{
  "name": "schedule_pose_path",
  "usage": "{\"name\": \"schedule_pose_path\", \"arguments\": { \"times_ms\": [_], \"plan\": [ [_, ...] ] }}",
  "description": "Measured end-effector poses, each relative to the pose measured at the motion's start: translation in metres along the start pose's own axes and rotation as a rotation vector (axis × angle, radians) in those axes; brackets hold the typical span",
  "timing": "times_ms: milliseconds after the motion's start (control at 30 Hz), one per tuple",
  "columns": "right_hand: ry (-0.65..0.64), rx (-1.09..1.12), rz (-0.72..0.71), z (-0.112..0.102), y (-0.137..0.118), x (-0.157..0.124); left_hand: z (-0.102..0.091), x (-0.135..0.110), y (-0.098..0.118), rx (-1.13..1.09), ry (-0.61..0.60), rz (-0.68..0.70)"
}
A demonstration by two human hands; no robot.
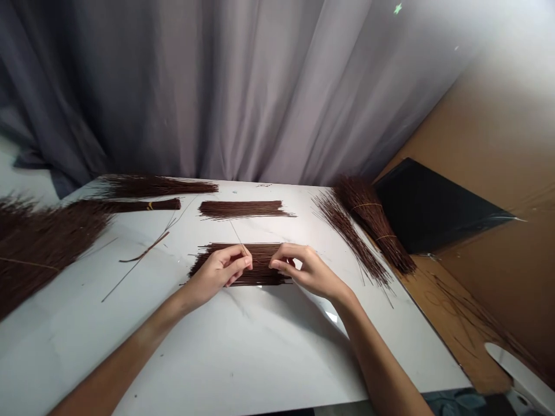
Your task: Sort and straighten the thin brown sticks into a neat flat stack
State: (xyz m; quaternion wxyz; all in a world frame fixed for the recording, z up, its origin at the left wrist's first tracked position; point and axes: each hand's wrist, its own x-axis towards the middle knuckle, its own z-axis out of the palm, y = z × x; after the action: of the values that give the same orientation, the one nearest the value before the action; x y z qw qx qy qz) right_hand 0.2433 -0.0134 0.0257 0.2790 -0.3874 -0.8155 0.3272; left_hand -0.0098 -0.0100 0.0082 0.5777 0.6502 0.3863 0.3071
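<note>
Both hands are over a mat-like row of thin brown twigs [260,277] laid side by side on the white table. My left hand [225,266] is closed in a pinch on a thin thread [237,236], whose free end slants up and away to the left. A short gap to the right, my right hand [303,266] also pinches, thumb against forefinger, above the row's right part. Whatever is between those fingertips is too fine to make out. Behind the hands lies a second flat row of brown twigs [243,208], apart from the first.
Tied twig bundles lie at the right [377,222], beside a loose bunch [353,240]. More bundles rest at the back left [160,185] and far left [43,248]. Loose strips [147,248] lie near them. A grey curtain [243,86] hangs behind the table [208,358].
</note>
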Motion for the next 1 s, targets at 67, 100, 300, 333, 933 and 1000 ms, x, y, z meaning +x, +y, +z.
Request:
{"name": "schedule_pose_path", "arguments": {
  "times_ms": [67, 100, 300, 333, 933, 1000],
  "plan": [
    [0.023, -0.031, -0.005, 0.0, -0.002, 0.0, 0.001, 0.0, 0.001, 0.017, 0.021, -0.002],
    [0.03, -0.053, -0.013, 0.001, -0.003, -0.001, 0.001, -0.001, 0.002, 0.041, 0.036, 0.004],
    [0.038, -0.129, -0.053, 0.01, -0.009, -0.002, 0.003, 0.0, 0.008, 0.101, 0.133, 0.049],
    [0.039, -0.139, -0.054, 0.01, -0.008, -0.002, 0.003, 0.0, 0.007, 0.083, 0.117, 0.035],
    [0.189, -0.415, 0.005, -0.01, 0.007, -0.011, -0.014, 0.006, -0.006, 0.201, 0.002, -0.042],
    [0.196, -0.433, 0.016, -0.009, 0.01, -0.011, -0.014, 0.007, -0.009, 0.211, -0.012, -0.051]
  ]
}}
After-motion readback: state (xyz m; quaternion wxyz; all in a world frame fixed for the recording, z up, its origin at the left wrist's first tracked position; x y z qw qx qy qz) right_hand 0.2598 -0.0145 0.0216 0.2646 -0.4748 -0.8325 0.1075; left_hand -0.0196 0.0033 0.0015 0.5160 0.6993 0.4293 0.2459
